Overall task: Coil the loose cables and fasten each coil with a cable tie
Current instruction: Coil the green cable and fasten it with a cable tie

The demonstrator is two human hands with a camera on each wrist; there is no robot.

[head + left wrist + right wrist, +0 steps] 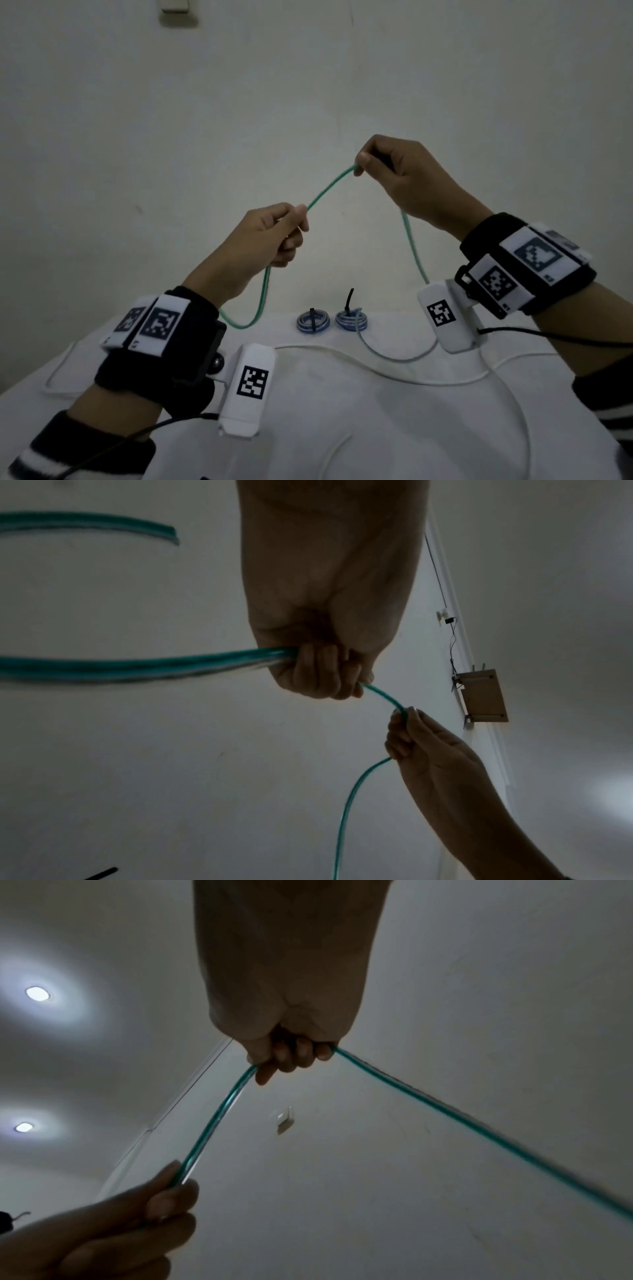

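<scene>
holding, mid-frame of the head view: one green cable (329, 186), stretched as a short span between two raised hands; left hand (270, 236), lower and left of centre, fingers curled round the cable, thumb pressed on top; right hand (397, 178), higher and right of centre, pinching the cable at thumb and forefinger, remaining fingers folded in; cable tails: one drops below the left hand and loops toward the lower left before curving back, its cut end visible in the upper left of the left wrist view; the other falls from under the right hand toward the white table (342, 411) in the lower half of the frame; item status: uncoiled, no turn formed yet by the look of it; finished stock: two blue coils (313, 322), each cinched with a black cable tie (350, 301), side by side at the far table edge, centre frame; loose white cables (394, 375) lying across the table, not yet handled; handling note for the step in hand, as judgement: keep the left hand as the fixed anchor; let the right hand feed even lengths back to it; match loop size to the blue coils; let the cable roll between the fingers so no twist builds; keep the hanging tails from snagging the finished coils.
</scene>
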